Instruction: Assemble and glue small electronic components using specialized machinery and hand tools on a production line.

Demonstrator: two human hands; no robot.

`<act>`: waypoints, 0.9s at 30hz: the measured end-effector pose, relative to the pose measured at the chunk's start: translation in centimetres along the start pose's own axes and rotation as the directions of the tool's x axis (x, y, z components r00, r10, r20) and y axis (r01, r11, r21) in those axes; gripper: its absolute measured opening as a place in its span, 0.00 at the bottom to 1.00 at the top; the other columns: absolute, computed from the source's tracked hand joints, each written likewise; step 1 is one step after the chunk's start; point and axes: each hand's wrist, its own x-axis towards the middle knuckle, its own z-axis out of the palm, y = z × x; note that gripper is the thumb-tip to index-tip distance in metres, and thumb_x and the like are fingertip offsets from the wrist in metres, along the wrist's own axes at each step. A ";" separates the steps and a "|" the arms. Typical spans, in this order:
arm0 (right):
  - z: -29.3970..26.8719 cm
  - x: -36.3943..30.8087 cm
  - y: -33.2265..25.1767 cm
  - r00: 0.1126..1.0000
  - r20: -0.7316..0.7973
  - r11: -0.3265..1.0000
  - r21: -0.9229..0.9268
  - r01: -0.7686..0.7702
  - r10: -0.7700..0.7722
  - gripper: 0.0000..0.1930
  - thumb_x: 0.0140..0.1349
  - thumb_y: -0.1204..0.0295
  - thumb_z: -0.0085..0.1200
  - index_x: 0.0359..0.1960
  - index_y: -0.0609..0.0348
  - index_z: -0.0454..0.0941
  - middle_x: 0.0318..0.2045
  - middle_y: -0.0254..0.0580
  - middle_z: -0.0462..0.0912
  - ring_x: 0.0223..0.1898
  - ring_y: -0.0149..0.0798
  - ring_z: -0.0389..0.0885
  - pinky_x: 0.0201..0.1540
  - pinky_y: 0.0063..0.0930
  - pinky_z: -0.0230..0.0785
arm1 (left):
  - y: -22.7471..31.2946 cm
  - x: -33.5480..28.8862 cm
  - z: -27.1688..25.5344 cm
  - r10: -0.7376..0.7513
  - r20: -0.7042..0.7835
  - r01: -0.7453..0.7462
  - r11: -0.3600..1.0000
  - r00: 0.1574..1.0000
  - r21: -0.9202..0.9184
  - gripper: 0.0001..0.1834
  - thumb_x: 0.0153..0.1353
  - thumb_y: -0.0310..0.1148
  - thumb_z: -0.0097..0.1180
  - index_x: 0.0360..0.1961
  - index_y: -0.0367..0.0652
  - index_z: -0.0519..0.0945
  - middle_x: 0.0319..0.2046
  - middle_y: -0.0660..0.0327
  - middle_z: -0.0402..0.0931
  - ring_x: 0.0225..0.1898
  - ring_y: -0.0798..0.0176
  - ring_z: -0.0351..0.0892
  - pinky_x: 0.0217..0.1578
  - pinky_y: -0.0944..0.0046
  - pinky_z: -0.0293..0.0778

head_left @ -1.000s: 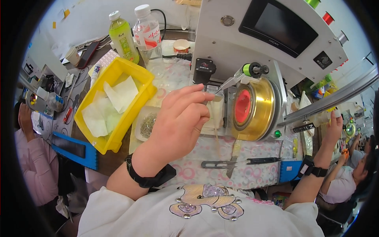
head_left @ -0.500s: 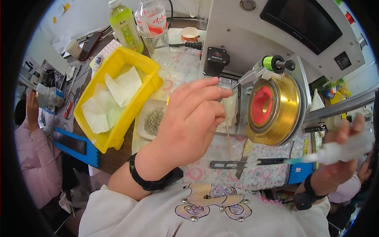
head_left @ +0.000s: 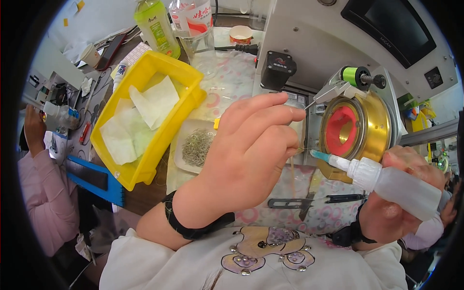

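Note:
My left hand (head_left: 263, 140) is raised before the machine, thumb and fingers pinched on a thin thread (head_left: 307, 148). Its upper fingers reach to the tip of a slim metal arm (head_left: 319, 96). In my right hand (head_left: 403, 198) is a translucent squeeze bottle (head_left: 406, 186), tilted so that its teal nozzle (head_left: 320, 154) is close to the thread by the left fingertips. Whether nozzle and thread touch, I cannot tell. Behind the nozzle stands a gold drum (head_left: 372, 130) with a red ring (head_left: 340, 128). A spool of green thread (head_left: 350, 75) sits above it.
Left of my hand, a white tray (head_left: 181, 162) holds fine metal pieces, beside a yellow bin (head_left: 145, 169) with paper sheets. A knife (head_left: 307, 205) and a black tool (head_left: 345, 198) lie in front. Drink bottles (head_left: 157, 29) stand behind. A person (head_left: 48, 193) sits at left.
My right hand has swung inward from the right with the squeeze bottle, bringing its nozzle to the left fingertips. The left hand keeps its pinch by the metal arm. The view has shifted slightly.

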 end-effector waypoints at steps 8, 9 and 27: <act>0.7 0.2 0.9 0.995 0.024 0.991 -0.098 0.094 -0.092 0.18 0.50 0.77 0.58 0.40 0.64 0.64 0.38 0.55 0.74 0.29 0.36 0.74 0.21 0.24 0.69 | -0.1 0.1 -0.1 0.003 0.011 -0.003 1.000 1.000 0.006 0.03 0.53 0.23 0.51 0.29 0.38 0.71 0.41 0.48 0.75 0.48 0.41 0.71 0.49 0.51 0.65; 0.7 0.2 1.0 0.994 0.029 0.988 -0.111 0.106 -0.104 0.18 0.50 0.77 0.58 0.40 0.65 0.65 0.38 0.55 0.74 0.29 0.36 0.74 0.21 0.24 0.69 | -0.1 0.1 0.0 0.006 0.007 -0.006 1.000 1.000 0.002 0.03 0.53 0.23 0.51 0.29 0.38 0.71 0.41 0.48 0.75 0.48 0.41 0.71 0.49 0.52 0.65; 0.8 0.5 1.7 0.943 0.147 0.879 -0.342 0.332 -0.299 0.16 0.46 0.80 0.57 0.39 0.67 0.71 0.36 0.58 0.78 0.20 0.36 0.73 0.17 0.25 0.64 | 0.0 0.0 -0.1 -0.007 0.005 0.007 1.000 1.000 0.010 0.03 0.52 0.22 0.51 0.29 0.38 0.71 0.42 0.49 0.75 0.48 0.42 0.71 0.49 0.52 0.66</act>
